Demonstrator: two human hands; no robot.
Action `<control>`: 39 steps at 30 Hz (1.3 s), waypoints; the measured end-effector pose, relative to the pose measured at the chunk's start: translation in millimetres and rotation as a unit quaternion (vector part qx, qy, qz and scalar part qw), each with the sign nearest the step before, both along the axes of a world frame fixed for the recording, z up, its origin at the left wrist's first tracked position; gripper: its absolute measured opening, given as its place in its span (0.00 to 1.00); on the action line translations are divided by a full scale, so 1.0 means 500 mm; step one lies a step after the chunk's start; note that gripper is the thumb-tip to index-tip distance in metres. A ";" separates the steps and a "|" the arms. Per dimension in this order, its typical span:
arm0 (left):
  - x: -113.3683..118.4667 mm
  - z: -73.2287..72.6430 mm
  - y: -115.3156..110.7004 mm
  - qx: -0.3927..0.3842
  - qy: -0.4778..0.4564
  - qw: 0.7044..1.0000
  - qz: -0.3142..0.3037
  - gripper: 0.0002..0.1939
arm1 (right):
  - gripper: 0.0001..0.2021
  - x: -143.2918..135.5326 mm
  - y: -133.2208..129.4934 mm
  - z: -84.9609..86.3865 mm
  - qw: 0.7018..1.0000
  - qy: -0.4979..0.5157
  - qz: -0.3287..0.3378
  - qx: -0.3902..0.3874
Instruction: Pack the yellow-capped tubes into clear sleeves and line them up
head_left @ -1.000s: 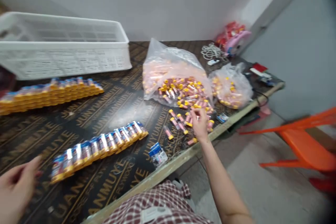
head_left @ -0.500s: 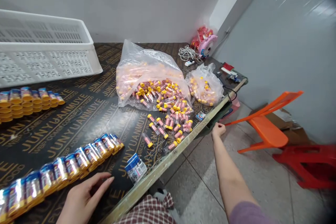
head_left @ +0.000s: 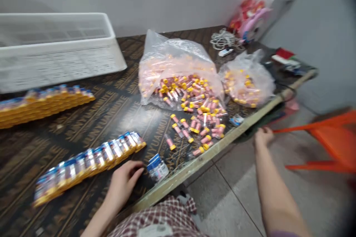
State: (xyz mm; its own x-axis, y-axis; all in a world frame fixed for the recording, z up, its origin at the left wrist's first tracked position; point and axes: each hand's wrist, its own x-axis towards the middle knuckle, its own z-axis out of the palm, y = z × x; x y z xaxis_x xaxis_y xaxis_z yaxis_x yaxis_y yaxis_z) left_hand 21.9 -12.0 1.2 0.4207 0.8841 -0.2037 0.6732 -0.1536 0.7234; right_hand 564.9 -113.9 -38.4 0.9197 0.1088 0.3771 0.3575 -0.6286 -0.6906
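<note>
My left hand (head_left: 125,179) is over the dark table, thumb and fingers slightly apart with nothing between them. Just beyond its fingertips lies a small stack of blue and white printed cards (head_left: 157,168). Beside it runs a stacked row of shiny blue-topped packs with yellow bases (head_left: 90,159). Past the table's right edge, my right hand (head_left: 263,137) is closed at the end of an orange bar of the folding chair (head_left: 330,139); blur softens its fingers. Small clear tubes with pink contents and yellow caps (head_left: 194,124) lie loose at the table's right side.
Tubes spill from a large clear bag (head_left: 178,57); a smaller bag (head_left: 247,77) stands beside it. A white basket (head_left: 61,61) and another row of packs (head_left: 47,105) are left. Cable (head_left: 224,39) and pink fan (head_left: 254,24) lie behind. The wooden table edge (head_left: 191,164) runs diagonally.
The view has shifted, so most things appear farther right. My left hand has moved forward and right, closer to the printed cards. My right hand stays at the chair's bar.
</note>
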 end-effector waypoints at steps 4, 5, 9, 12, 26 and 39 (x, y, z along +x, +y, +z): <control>0.038 -0.011 -0.002 -0.015 0.047 0.999 -0.008 0.13 | 0.20 -0.116 0.035 0.029 0.995 -0.031 0.047 0.082; 0.044 -0.017 -0.002 -0.013 0.063 0.998 -0.005 0.12 | 0.21 -0.159 0.045 0.039 0.990 -0.050 0.083 0.098; 0.054 -0.037 -0.005 -0.007 0.080 0.996 0.027 0.06 | 0.12 -0.364 0.085 0.077 0.924 -0.129 0.356 0.052; 0.053 -0.043 -0.006 -0.012 0.062 0.997 0.037 0.06 | 0.10 -0.498 0.120 0.072 0.848 -0.118 0.516 -0.022; 0.043 -0.045 -0.020 0.079 0.017 0.997 0.019 0.03 | 0.11 -0.604 0.148 0.036 0.801 0.026 0.597 -0.044; 0.014 0.070 0.031 -0.251 -0.464 0.802 0.281 0.23 | 0.14 -0.701 0.123 0.159 0.767 0.256 0.569 0.153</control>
State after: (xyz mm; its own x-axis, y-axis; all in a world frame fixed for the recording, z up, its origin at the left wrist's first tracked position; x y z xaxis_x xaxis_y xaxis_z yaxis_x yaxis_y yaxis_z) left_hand 28.8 3.2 36.3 0.1604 0.8920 -0.4226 -0.3296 0.4519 0.8289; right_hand 214.4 -52.6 41.2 0.3318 0.9286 0.1662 0.1876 0.1077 -0.9763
